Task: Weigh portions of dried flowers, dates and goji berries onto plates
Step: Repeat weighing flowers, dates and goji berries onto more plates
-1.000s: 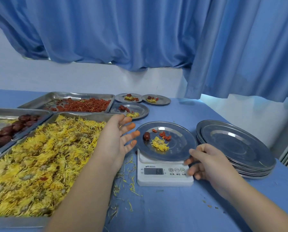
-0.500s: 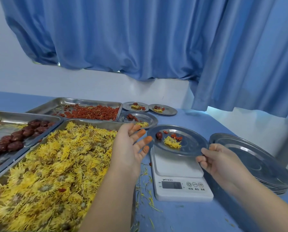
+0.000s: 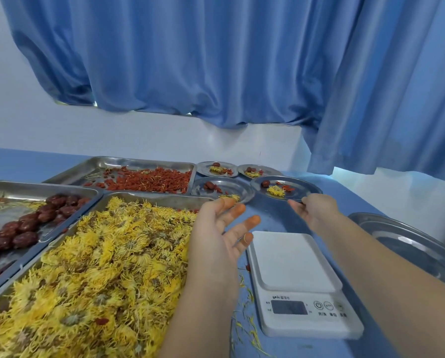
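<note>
Lifted filled plate (image 3: 309, 189) off scale (image 3: 288, 257) w/ right hand (image 3: 317, 213) gripping rim, nr done plates (image 3: 235, 184); left hand (image 3: 221, 228) open. Portion done.

I see a blue curtain (image 3: 190, 60) hanging in folds across twelve o'clock, with a second panel (image 3: 384, 99) dropping lower at two o'clock. Slivers of daylight (image 3: 95, 103) show under the hem at eleven. Below it a white wall (image 3: 113, 133) meets the blue desk (image 3: 22, 164) at nine.
</note>
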### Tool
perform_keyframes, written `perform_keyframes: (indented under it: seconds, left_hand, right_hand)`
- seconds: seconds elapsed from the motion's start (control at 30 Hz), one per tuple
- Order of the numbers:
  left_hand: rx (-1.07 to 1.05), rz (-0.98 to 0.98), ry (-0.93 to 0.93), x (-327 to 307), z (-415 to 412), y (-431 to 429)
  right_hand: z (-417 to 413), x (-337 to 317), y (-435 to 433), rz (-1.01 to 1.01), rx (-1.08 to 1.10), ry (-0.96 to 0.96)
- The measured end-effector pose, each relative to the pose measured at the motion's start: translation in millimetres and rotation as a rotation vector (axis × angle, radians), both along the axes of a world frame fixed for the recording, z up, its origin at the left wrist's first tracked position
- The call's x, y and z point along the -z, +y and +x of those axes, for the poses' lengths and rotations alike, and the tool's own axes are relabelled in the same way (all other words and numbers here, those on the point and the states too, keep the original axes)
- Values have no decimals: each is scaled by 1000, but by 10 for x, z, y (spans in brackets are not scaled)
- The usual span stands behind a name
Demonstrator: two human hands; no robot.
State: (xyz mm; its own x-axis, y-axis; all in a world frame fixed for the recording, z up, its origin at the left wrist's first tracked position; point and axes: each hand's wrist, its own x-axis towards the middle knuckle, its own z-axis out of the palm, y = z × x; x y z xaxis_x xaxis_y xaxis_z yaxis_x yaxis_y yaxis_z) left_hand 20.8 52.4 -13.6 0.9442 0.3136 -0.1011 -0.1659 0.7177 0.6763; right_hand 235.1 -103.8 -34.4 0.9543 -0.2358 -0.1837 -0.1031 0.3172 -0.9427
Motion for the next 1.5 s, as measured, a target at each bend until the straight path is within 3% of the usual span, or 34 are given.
perform_keyframes:
  seconds: [0.37,0.77,1.5]
  left_hand:
    - [-14,-38,31,-16,73,-4]
    - [-20,-34,51,-49,93,-1]
    - [8,77,60,-41,114,-59]
  right_hand:
    - [600,189,9,-16,98,76]
    - [807,183,52,-42,-18,162]
    - [347,-180,-28,-396,-382,233]
